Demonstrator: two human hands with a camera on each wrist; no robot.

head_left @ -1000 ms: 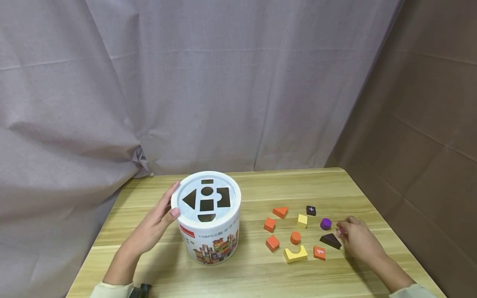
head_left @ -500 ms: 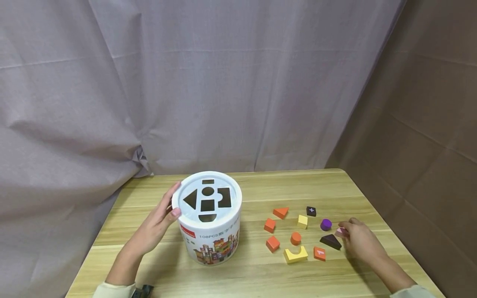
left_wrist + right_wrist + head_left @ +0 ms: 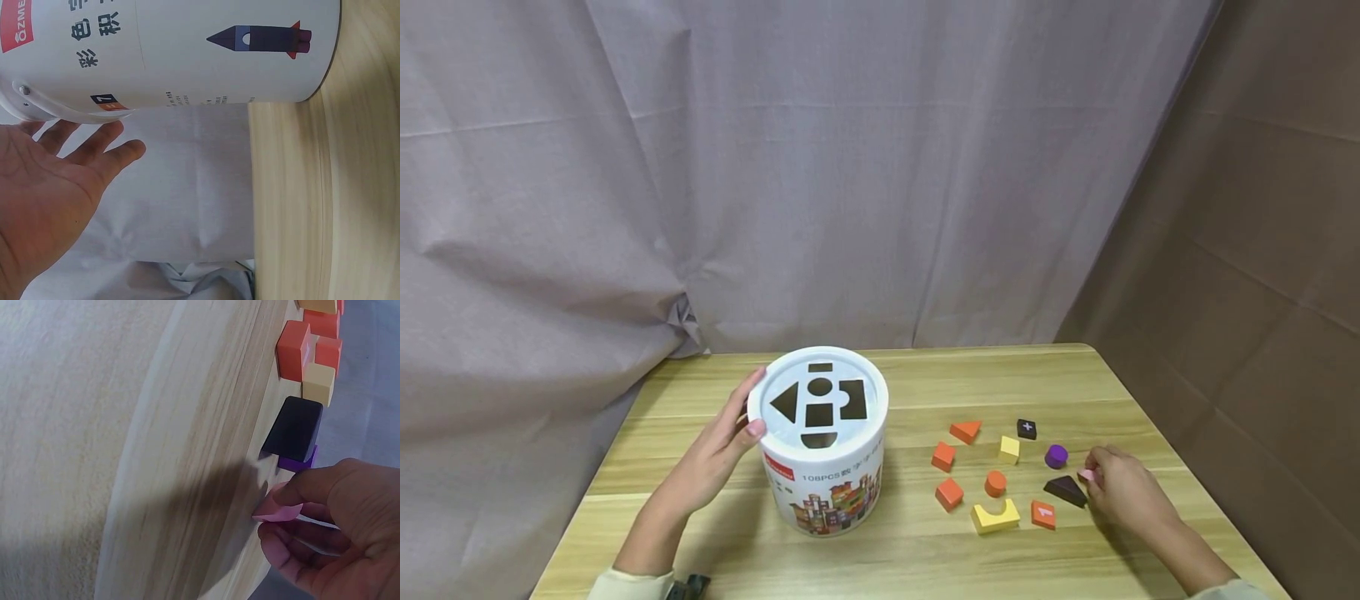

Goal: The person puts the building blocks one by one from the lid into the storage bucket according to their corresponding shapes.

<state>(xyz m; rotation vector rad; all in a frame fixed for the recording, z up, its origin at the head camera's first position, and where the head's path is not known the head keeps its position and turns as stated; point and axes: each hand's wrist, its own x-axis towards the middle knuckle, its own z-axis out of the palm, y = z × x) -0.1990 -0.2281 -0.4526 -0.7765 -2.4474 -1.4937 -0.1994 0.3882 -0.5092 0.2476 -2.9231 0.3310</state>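
My left hand [image 3: 713,454] rests against the side and rim of a white lidded bucket [image 3: 823,475], its fingers fairly straight. The lid [image 3: 782,432] has several cut-outs: triangle, circle, square, rectangle, half round and notched. At the right side of the table, my right hand [image 3: 1129,493] pinches a small pink block [image 3: 1090,476] between thumb and fingers. The right wrist view shows the pink block [image 3: 279,505] low at the table surface, partly covered by the thumb. Beside it lie a black triangular block [image 3: 1065,490] and a purple cylinder [image 3: 1056,456].
Between bucket and right hand lie an orange triangle [image 3: 966,431], orange cubes [image 3: 949,494], an orange cylinder [image 3: 996,483], a yellow cube [image 3: 1009,450], a yellow arch [image 3: 996,517], an orange number tile [image 3: 1042,514] and a black plus tile [image 3: 1026,428]. Grey curtains [image 3: 880,208] hang behind.
The pink block has turned within the right hand's fingers and less of it shows than half a second ago. The left hand stays at the bucket; the other blocks have not moved.
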